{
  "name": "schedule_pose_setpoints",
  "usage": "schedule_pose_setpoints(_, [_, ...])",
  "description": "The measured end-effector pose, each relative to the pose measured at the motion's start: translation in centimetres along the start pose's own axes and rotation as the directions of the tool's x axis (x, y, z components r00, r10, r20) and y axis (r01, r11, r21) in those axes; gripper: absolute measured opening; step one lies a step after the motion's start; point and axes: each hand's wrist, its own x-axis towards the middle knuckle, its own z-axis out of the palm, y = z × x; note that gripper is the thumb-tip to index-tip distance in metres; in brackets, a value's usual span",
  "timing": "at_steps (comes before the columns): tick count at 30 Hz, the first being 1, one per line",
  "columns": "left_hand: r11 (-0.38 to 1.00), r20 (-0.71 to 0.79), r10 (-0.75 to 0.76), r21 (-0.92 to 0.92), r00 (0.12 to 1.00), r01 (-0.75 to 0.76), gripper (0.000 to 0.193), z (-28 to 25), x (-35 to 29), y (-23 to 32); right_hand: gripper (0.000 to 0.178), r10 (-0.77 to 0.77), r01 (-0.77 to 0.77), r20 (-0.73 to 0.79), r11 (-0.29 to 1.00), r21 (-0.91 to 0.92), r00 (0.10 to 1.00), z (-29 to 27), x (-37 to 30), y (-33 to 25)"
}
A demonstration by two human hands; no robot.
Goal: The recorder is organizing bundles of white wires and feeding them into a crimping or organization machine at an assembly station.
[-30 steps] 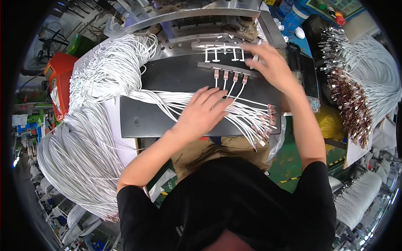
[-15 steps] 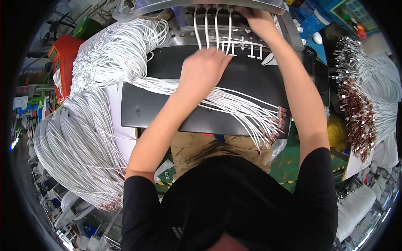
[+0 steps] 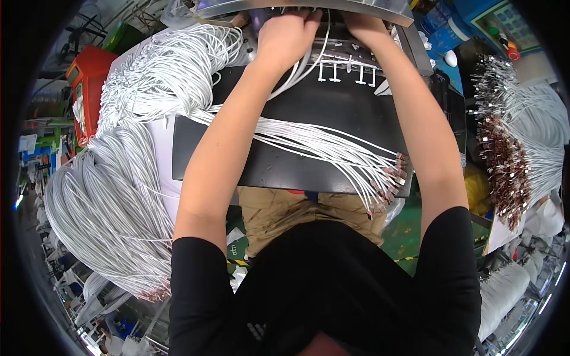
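At the far edge of the black work surface (image 3: 332, 124), my left hand (image 3: 286, 40) is closed around several white cables (image 3: 292, 80), which curve down and left from beneath it. One cable (image 3: 327, 35) hangs by itself just right of its fingers. My right hand (image 3: 366, 29) reaches under the metal machine's front edge (image 3: 309, 7), its fingers hidden there. Below both hands, a bundle of white cables (image 3: 320, 139) lies across the surface, its brownish connector ends (image 3: 389, 181) at the right edge. Small white T-shaped plastic pieces (image 3: 347, 70) stick out along the machine's front.
Big heaps of white cable (image 3: 157, 77) and looped grey-white cable (image 3: 107, 207) fill the left side. A red box (image 3: 92, 89) stands behind them. More cables with brown and silver ends (image 3: 504, 160) lie at right, near a blue container (image 3: 445, 35).
My left hand has moved away from me, up to the machine's edge. The cables that hung straight down there are now gathered and curve leftward. My right hand stays near the machine.
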Motion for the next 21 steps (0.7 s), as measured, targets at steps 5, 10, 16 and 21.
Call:
schedule_pose_setpoints(5, [0.920,-0.285,0.313,0.326,0.906,-0.216,0.032,1.3,-0.5,-4.5,0.060,-0.125,0.193,0.155,0.780,-0.596,0.980,1.9,-5.0,-8.4])
schedule_pose_setpoints(10, [0.896,-0.277,0.340,0.386,0.898,-0.221,0.038,2.2,0.8,-5.4,0.069,-0.083,0.187,0.192,0.763,-0.619,0.978,2.2,-4.6,-7.6])
schedule_pose_setpoints(16, [0.895,-0.162,0.282,0.400,0.946,-0.198,0.043,-0.1,-1.0,-1.6,0.070,-0.081,0.146,0.132,0.764,-0.629,0.988,2.5,-4.8,-7.0])
schedule_pose_setpoints(21, [0.846,-0.202,0.357,0.484,0.912,-0.224,0.045,2.0,-0.2,-4.0,0.063,-0.151,0.197,0.126,0.749,-0.633,0.980,3.0,-4.6,-8.6])
